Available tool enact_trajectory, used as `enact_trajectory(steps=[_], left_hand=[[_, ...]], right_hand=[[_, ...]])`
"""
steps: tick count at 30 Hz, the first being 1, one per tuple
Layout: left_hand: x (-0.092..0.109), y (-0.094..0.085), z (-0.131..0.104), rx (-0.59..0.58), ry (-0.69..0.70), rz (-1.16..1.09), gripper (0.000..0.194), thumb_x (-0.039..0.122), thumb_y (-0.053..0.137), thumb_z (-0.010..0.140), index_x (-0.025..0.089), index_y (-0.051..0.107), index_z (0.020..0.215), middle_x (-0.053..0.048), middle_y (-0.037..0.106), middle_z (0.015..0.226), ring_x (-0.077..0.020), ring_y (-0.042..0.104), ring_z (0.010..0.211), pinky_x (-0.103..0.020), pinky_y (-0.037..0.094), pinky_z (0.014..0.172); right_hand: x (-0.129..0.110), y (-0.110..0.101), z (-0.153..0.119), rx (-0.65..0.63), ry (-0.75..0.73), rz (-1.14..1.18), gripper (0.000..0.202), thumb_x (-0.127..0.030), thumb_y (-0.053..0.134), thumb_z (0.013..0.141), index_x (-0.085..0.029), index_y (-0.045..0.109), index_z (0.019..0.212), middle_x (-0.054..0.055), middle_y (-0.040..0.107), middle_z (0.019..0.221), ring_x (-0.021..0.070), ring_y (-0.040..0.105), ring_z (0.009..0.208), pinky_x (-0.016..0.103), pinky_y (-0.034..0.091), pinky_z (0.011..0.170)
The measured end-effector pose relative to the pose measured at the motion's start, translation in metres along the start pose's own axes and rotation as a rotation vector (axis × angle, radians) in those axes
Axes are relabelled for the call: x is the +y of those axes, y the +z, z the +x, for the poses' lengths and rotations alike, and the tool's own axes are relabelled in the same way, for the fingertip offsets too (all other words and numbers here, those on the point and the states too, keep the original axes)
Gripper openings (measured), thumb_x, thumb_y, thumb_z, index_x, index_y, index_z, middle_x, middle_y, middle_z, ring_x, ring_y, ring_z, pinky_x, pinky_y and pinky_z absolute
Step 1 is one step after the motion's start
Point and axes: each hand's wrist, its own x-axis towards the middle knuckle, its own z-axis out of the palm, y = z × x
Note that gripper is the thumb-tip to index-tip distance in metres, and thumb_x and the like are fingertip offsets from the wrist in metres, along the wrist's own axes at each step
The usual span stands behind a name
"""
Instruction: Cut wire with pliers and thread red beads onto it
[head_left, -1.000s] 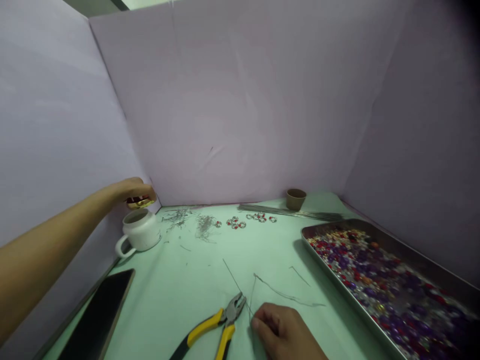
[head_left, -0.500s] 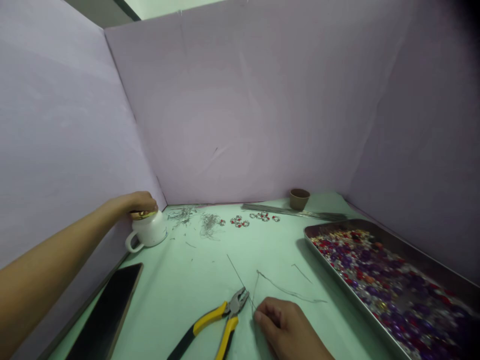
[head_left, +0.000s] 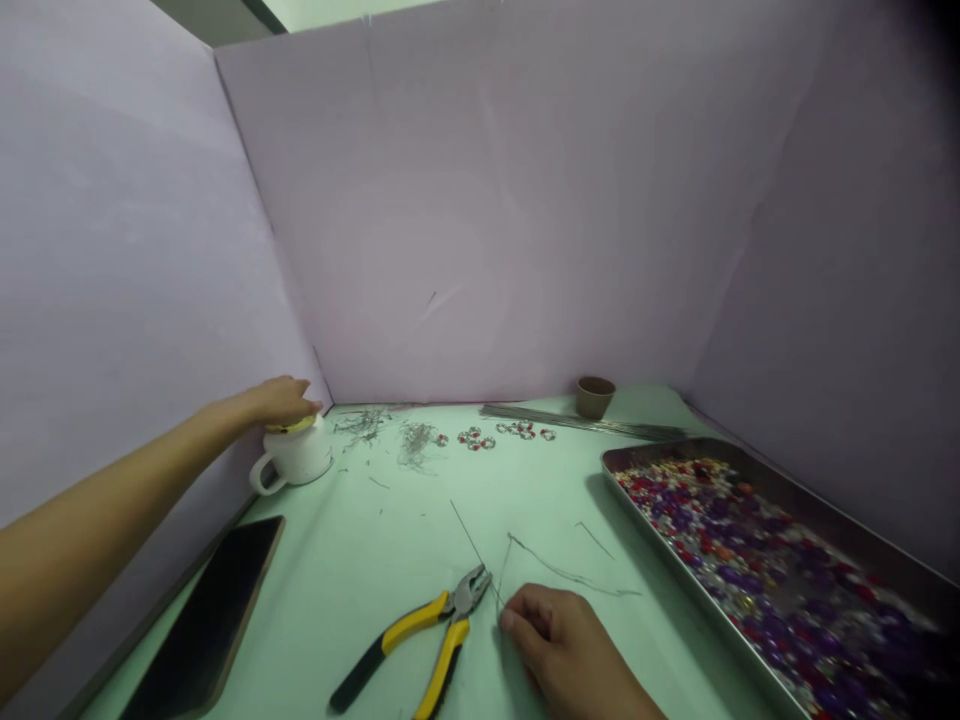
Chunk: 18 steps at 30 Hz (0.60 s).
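Note:
My left hand (head_left: 283, 400) reaches out over the top of a white mug (head_left: 298, 455) at the far left. Its visible fingers are apart, and the lower ones are hidden. A yellow patterned piece (head_left: 292, 426) shows at the mug's mouth, just under the hand. At the front, my right hand (head_left: 559, 640) pinches a thin bent metal wire (head_left: 501, 590) between thumb and forefinger. Just left of it lie pliers (head_left: 471, 592) with yellow and black handles spread; a straight length of wire (head_left: 466, 530) runs up from near their jaws.
A metal tray (head_left: 675, 555) of coloured beads fills the right side. A dark phone-like slab (head_left: 210, 620) lies at left. Along the back are wire scraps (head_left: 417, 443), several red-and-silver rings (head_left: 474, 439), long wires (head_left: 585, 422) and a brown cup (head_left: 595, 397). Pale walls (head_left: 487, 230) enclose the table.
My left hand has risen slightly at the mug's top, its fingers now more spread. My right hand keeps its pinch on the wire. The whole view has shifted a little.

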Motion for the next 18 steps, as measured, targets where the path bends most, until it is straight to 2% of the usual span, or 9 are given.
enact_trajectory(steps=[2,4,6,7,9,11,12,15,18], left_hand=[[0.013,-0.002,-0.02,0.082,0.041,-0.006,0.038,0.03,0.052,0.079,0.013,0.051,0.113,-0.009,0.054,0.117,-0.0265,0.049,0.105,-0.038,0.038,0.089],[0.031,0.003,-0.055,0.166,0.08,-0.036,0.037,0.031,0.042,0.082,0.017,0.048,0.116,-0.006,0.054,0.117,-0.0219,0.052,0.102,-0.031,0.037,0.089],[0.052,0.016,-0.102,0.188,0.145,-0.136,0.032,0.034,0.042,0.079,0.02,0.057,0.103,-0.003,0.063,0.097,-0.0195,0.057,0.088,-0.027,0.041,0.08],[0.063,0.026,-0.128,0.083,0.211,-0.213,0.028,0.036,0.044,0.076,0.023,0.06,0.095,-0.001,0.065,0.089,-0.0192,0.058,0.082,-0.026,0.043,0.073],[0.082,0.048,-0.178,-0.122,0.327,-0.335,0.025,0.042,0.044,0.075,0.03,0.061,0.089,0.0,0.065,0.089,-0.0195,0.058,0.083,-0.027,0.044,0.073],[0.096,0.069,-0.219,-0.334,0.379,-0.348,0.027,0.043,0.046,0.074,0.034,0.057,0.096,-0.001,0.063,0.097,-0.0215,0.056,0.089,-0.03,0.044,0.075],[0.101,0.078,-0.233,-0.367,0.397,-0.338,0.032,0.043,0.048,0.072,0.035,0.055,0.102,-0.003,0.06,0.104,-0.0231,0.054,0.093,-0.033,0.043,0.078],[0.11,0.094,-0.25,-0.314,0.396,-0.245,0.044,0.035,0.054,0.066,0.031,0.052,0.11,-0.008,0.05,0.119,-0.0289,0.044,0.107,-0.041,0.037,0.087],[0.114,0.098,-0.245,-0.326,0.399,-0.144,0.033,0.028,0.05,0.065,0.024,0.058,0.097,-0.012,0.05,0.112,-0.0308,0.046,0.099,-0.044,0.038,0.08]], right_hand=[[0.001,0.001,-0.001,0.004,0.012,0.009,0.02,-0.024,0.044,0.076,-0.014,0.056,0.062,-0.002,0.046,0.047,0.0093,0.039,0.044,0.021,0.026,0.044],[0.001,0.001,-0.001,0.009,0.03,0.016,0.021,-0.024,0.043,0.076,-0.014,0.056,0.063,-0.001,0.047,0.047,0.0094,0.039,0.044,0.021,0.026,0.044],[-0.001,0.0,-0.003,0.023,0.033,0.015,0.021,-0.023,0.043,0.076,-0.013,0.056,0.063,-0.001,0.048,0.048,0.0092,0.04,0.044,0.021,0.026,0.043],[-0.002,0.0,-0.003,0.024,0.03,0.013,0.021,-0.023,0.043,0.075,-0.013,0.057,0.063,-0.001,0.049,0.048,0.009,0.04,0.043,0.021,0.026,0.043],[-0.004,-0.002,-0.004,0.022,0.022,0.017,0.021,-0.022,0.043,0.075,-0.013,0.058,0.064,-0.001,0.049,0.046,0.0084,0.039,0.042,0.02,0.027,0.043],[-0.006,-0.003,-0.005,0.005,0.034,0.042,0.019,-0.022,0.044,0.075,-0.013,0.058,0.066,-0.002,0.048,0.045,0.0073,0.038,0.039,0.02,0.027,0.042],[-0.007,-0.004,-0.005,0.0,0.048,0.053,0.018,-0.022,0.044,0.075,-0.013,0.057,0.065,-0.003,0.047,0.044,0.0068,0.037,0.038,0.019,0.027,0.041],[-0.007,-0.005,-0.005,-0.023,0.086,0.08,0.017,-0.021,0.045,0.075,-0.014,0.055,0.063,-0.005,0.044,0.041,0.0054,0.035,0.034,0.018,0.025,0.038],[-0.006,-0.004,-0.005,-0.053,0.112,0.127,0.016,-0.022,0.045,0.075,-0.014,0.054,0.065,-0.006,0.043,0.042,0.0045,0.033,0.029,0.018,0.023,0.035]])
